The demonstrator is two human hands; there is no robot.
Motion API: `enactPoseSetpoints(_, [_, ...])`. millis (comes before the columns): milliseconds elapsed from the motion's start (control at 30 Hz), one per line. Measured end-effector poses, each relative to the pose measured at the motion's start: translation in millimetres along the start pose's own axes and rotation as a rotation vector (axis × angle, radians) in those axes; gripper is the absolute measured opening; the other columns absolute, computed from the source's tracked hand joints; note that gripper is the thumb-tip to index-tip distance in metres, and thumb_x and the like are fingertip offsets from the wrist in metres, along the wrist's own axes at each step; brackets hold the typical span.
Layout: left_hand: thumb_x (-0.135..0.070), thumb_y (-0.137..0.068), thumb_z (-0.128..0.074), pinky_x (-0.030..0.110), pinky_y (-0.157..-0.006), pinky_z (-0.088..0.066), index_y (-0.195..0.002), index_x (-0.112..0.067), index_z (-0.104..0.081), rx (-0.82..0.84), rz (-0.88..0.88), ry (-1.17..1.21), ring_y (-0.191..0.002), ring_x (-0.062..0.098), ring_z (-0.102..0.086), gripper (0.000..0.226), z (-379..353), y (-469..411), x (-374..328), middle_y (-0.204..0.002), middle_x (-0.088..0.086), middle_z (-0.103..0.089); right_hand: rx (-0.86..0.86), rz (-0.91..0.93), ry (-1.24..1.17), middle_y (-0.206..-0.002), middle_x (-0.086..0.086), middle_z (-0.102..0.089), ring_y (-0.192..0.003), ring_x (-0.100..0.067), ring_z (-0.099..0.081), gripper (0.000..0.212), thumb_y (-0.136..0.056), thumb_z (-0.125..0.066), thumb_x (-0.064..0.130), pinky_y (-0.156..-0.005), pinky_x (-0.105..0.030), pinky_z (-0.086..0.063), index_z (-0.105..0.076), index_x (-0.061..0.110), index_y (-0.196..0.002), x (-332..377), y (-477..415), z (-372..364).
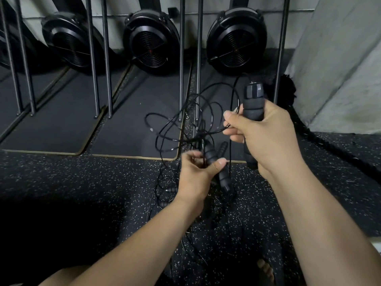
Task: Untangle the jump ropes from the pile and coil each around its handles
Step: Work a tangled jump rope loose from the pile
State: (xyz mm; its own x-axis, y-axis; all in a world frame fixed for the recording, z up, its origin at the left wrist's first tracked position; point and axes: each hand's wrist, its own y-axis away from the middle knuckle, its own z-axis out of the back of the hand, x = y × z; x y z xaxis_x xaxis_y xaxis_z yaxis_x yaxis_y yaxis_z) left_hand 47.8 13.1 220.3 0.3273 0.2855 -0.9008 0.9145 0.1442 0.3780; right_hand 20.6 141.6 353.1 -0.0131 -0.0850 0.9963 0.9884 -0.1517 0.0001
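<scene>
Above the speckled black rubber floor (82, 182), the right hand (266, 139) wraps its fingers round one upright black foam handle (252, 104); the left hand (198, 174) pinches a second ribbed handle (210, 153) amid the tangled thin black rope pile (175, 129); untangling looks underway, and the next move likely calls for drawing loops apart.

Right hand (266, 139) high, right of centre, round an upright handle (252, 104). Left hand (198, 174) lower, to its left, round a second handle (210, 153); third handle (223, 176) just right of it. Cord loops (175, 129) spread between the hands and out leftward, above the floor (82, 182); more cord on the floor under the left forearm. Behind: row of poles (181, 58) standing on mats (134, 124), three fan wheels (151, 41) against the wall (115, 36). Heavy rope (288, 93) behind the right hand, far right
</scene>
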Motion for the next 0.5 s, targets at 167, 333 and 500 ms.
enactPoseSetpoints(167, [-0.009,-0.079,-0.094,0.034,-0.071,-0.062,-0.122,-0.009,-0.053,-0.084,0.026,0.013,-0.093,0.026,-0.078,0.06,17.4,-17.9,-10.1,-0.1,0.007,-0.079,-0.12,0.06,-0.075,-0.086,-0.002,-0.08,-0.075,-0.016,-0.078,0.015,-0.094,-0.082,0.017,-0.065,-0.025,-0.057,-0.068,0.02,-0.091,1.7,-0.6,1.3])
enactPoseSetpoints(333, [-0.007,-0.083,-0.09,0.046,-0.086,-0.059,-0.125,-0.023,-0.049,-0.103,0.062,0.132,-0.087,0.021,-0.076,0.06,25.3,-26.1,-17.4,-0.094,0.002,-0.072,-0.102,0.056,-0.103,-0.089,-0.008,-0.08,-0.074,-0.017,-0.08,0.016,-0.094,-0.083,0.018,-0.066,-0.027,-0.057,-0.068,0.014,-0.095,1.9,2.8,-8.0])
enactPoseSetpoints(500, [-0.001,-0.084,-0.086,0.026,-0.062,-0.061,-0.118,-0.014,-0.058,-0.011,0.057,-0.022,-0.078,0.017,-0.078,0.046,25.9,-16.4,-27.9,-0.089,0.001,-0.078,-0.048,0.061,-0.061,-0.087,-0.005,-0.08,-0.076,-0.018,-0.08,0.016,-0.094,-0.083,0.017,-0.066,-0.028,-0.058,-0.067,0.017,-0.091,3.9,6.6,-12.9])
